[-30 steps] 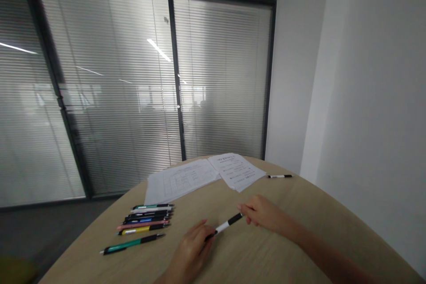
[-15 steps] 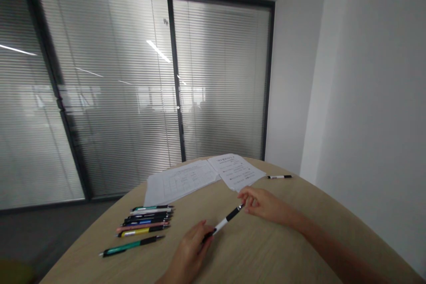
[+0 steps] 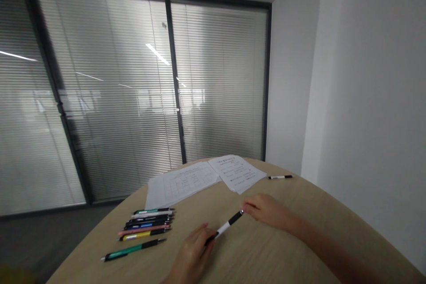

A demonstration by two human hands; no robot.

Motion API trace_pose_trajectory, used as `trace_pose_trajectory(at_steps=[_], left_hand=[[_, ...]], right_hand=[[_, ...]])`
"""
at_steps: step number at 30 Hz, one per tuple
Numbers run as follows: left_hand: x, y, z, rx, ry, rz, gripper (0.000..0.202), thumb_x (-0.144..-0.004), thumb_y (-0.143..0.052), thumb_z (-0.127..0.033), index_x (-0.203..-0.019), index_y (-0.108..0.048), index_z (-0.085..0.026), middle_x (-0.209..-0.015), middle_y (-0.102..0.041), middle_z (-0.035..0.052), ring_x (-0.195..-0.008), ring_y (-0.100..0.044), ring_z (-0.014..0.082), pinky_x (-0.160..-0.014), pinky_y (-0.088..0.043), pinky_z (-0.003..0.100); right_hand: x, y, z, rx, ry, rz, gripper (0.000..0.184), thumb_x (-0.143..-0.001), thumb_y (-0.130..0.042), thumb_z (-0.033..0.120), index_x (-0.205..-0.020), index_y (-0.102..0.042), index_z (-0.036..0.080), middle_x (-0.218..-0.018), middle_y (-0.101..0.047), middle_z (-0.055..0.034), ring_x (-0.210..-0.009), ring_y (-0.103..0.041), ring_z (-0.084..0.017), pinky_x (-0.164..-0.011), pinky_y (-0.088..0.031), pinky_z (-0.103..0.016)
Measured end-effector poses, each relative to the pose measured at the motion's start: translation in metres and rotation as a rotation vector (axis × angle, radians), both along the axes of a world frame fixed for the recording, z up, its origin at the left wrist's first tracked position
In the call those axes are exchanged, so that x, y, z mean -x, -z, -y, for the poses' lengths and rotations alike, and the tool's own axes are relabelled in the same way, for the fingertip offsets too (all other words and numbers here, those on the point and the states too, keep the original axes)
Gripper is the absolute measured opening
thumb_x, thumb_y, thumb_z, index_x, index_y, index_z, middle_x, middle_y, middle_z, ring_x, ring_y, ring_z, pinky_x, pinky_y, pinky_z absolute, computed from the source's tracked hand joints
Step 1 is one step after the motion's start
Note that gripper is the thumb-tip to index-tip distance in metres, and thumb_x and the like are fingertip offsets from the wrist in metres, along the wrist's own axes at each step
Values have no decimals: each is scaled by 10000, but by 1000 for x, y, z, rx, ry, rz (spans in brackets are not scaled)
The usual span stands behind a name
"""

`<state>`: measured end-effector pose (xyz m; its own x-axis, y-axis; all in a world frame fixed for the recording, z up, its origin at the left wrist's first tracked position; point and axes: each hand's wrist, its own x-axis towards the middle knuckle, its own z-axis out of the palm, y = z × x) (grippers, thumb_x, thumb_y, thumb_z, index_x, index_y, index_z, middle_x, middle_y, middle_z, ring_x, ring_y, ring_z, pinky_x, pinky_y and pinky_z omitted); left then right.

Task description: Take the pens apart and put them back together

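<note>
A: What's nearest in view?

B: The left hand (image 3: 193, 259) at the bottom edge, fingers curled around the dark end of a black-and-white retractable pen (image 3: 228, 225). That pen runs slantwise above the pale wood surface (image 3: 256, 257).

A: And the right hand (image 3: 266, 211)?

B: Drawn into a narrow pinch, its fingertips (image 3: 245, 207) at the pen's far tip. Whether they grip it or only touch it, I can't tell from here.

A: How should a pen that slim be handled?

B: I'd keep both holds light and even, since squeezing one end harder could make the barrel slip.

A: What lies around it?

B: To its left, a tight row of pens (image 3: 146, 221), with a teal pen (image 3: 133, 249) lying just apart from them. Beyond it, a stack of printed forms (image 3: 183, 182) and a printed text sheet (image 3: 237, 173). Farther off to its right, a lone black-and-white pen (image 3: 279, 177). Well past it all stands a glass partition with slatted blinds (image 3: 100, 97).
</note>
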<state>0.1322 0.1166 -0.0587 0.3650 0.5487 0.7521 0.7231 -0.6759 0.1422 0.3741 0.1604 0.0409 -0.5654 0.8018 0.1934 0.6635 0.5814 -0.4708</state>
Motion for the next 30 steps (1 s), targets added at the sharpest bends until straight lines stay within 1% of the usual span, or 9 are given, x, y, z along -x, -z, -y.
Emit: trace_pose_trajectory(at_steps=[3,6,11,16,18,20,22,27,30], left_hand=[[-1,-1,1,0,-3,9,209,-891,-370,-323,-934,-554,-234,-787,-671,32,-894,-621,183,-765,-524,266],[0,-2,1,-3,-8,3,218,-895,-353,-334,-927,-545,-237,-790,-670,24,-888,-623,180,-760,-526,269],[1,-1,0,0,2,-44,188,-894,-360,-310,-940,-527,-237,-806,-667,19,-895,-619,178,-772,-521,278],[0,-6,3,-6,22,-62,180,-899,-346,-274,-935,-517,-230,-796,-663,21,-883,-623,171,-792,-512,282],[-1,-7,4,-27,23,-57,184,-899,-346,-284,-931,-519,-230,-786,-666,23,-868,-628,172,-774,-519,271],[-1,-7,4,-30,15,-53,189,-900,-346,-294,-931,-521,-232,-790,-669,25,-870,-628,176,-766,-523,273],[-1,-8,5,-27,9,-53,195,-902,-339,-298,-931,-521,-234,-791,-670,25,-869,-629,178,-760,-526,276],[-2,-12,4,-37,14,-82,178,-900,-349,-291,-920,-514,-228,-774,-671,24,-843,-639,172,-768,-522,263],[-3,-13,3,-60,37,-88,176,-904,-338,-273,-917,-505,-221,-768,-668,24,-802,-648,159,-806,-506,273]], right_hand=[[-4,1,-3,97,-85,-112,255,-744,-534,228,-990,-581,181,-708,-610,-5,-611,-523,-113,-556,-368,-197],[-6,5,-8,84,-119,-124,180,-717,-539,174,-885,-601,173,-735,-605,-8,-646,-523,-114,-580,-379,-196],[-5,8,-9,5,-118,-68,111,-737,-534,211,-788,-619,161,-700,-607,-9,-634,-516,-117,-564,-351,-202],[-4,7,-5,-64,-99,41,280,-799,-461,286,-599,-596,143,-554,-548,0,-537,-466,-104,-501,-293,-210],[-5,6,-5,-33,-101,11,238,-793,-471,289,-672,-622,150,-580,-563,-1,-550,-484,-106,-507,-309,-205],[-6,5,-6,11,-101,-53,158,-745,-536,256,-835,-630,167,-651,-593,-1,-591,-513,-112,-529,-338,-199],[-6,4,-7,36,-97,-88,230,-692,-583,198,-919,-610,178,-708,-609,-1,-619,-527,-113,-549,-358,-195],[-6,3,-6,-26,-107,-32,105,-702,-577,188,-786,-634,160,-716,-616,-16,-638,-526,-119,-566,-358,-204],[-5,3,-3,-63,-112,28,144,-741,-557,262,-733,-645,148,-684,-620,-26,-628,-525,-127,-549,-334,-213]])
